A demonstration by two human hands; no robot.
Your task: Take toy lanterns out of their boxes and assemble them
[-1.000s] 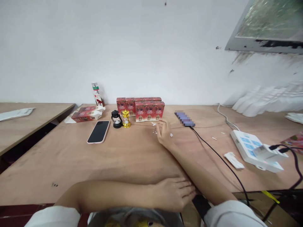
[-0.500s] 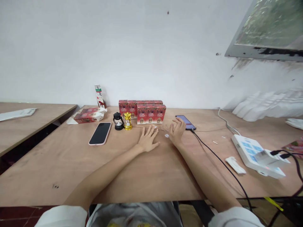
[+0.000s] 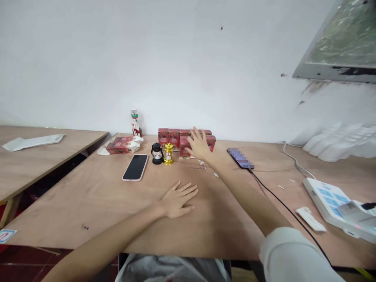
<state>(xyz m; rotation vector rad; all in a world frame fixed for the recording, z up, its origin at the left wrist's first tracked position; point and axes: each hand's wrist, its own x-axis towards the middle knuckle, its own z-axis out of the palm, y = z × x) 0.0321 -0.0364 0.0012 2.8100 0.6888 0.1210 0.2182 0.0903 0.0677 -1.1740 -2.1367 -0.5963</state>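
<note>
Palm down on the wooden table [image 3: 158, 239], my left hand [image 3: 179, 200] lies with its fingers spread, holding nothing. My right hand [image 3: 200, 145] reaches forward with fingers apart and covers part of the front red boxes [image 3: 184, 145]; whether it touches them I cannot tell. A back row of red boxes [image 3: 163, 135] stands behind. Just left of them are a small black lantern [image 3: 157, 156] and a small gold lantern [image 3: 168, 156], upright and side by side. Several tiny pieces [image 3: 198, 169] and a small white scrap [image 3: 216, 175] lie between my hands and the boxes.
A pink-edged phone [image 3: 135, 167] lies at left, near an opened red carton [image 3: 122, 145] and a bottle [image 3: 135, 123]. To the right are a phone [image 3: 239, 157] with a black cable [image 3: 280, 201], a white wrapper [image 3: 310, 219] and a power strip [image 3: 329, 203].
My right hand has moved left and forward, over the front boxes. My left hand has drawn back toward the table's near edge. The view has shifted slightly left.
</note>
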